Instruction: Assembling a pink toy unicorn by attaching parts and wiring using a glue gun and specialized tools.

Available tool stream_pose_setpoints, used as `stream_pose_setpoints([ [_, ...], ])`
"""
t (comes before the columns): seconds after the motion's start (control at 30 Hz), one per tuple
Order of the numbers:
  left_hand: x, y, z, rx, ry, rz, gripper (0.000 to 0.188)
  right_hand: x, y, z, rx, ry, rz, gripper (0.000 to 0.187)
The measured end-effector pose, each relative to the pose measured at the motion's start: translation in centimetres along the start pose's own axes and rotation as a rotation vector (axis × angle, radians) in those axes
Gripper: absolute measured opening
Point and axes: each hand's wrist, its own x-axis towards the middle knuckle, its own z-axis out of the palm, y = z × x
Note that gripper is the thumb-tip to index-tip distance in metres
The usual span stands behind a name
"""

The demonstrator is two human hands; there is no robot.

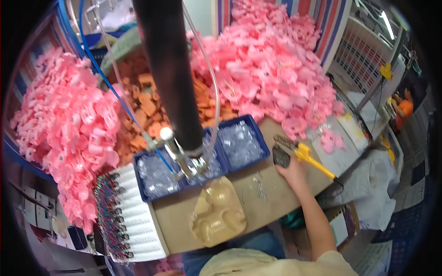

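From my remote post I find a lane across the brown surface (276, 198) to its near edge, between the yellow moulded tray (218, 214) and the right hand (292, 169), strewn with small clear bits (260, 186). A dark column (170, 69) obstructs the blue tray's (262, 135) middle from above; pink heaps (271, 69) bar the far edge, a white rack (142, 221) the left end, a yellow tool (317, 164) the right.

The black column (168, 69) — cut off by the upper edge — partly hides the orange pile (146, 108). The dark object (281, 157) at the right hand (293, 171) is too blurred to identify; loose clear bits (260, 187) nearby are too small to make out.
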Motion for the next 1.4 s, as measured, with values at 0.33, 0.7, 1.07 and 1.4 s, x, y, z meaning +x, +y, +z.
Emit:
stream_pose_setpoints([
  [0.33, -3.2, 9.9, -11.5, -0.471, 0.266, 0.425, 0.031, -5.7, -4.6, -6.2, -0.090, -0.143, -0.072, 0.035],
  [0.7, 11.4, 18.5, -30.7, 0.562, 1.200, 0.504, 0.019, 26.4, -17.8, 0.5, 0.269, 0.285, -0.495, 0.067],
  [1.07, 15.3, 19.1, -32.2, 0.666, 1.125, 0.785, 0.030, 32.4, -18.1, 4.6, 1.715, -0.730, -0.166, 0.034],
  [1.4, 16.6, 21.9, -30.6, 0.757, 1.144, 0.558, 0.050, 16.8, -21.3, -5.0, 1.311, 0.197, -0.119, 0.025],
])
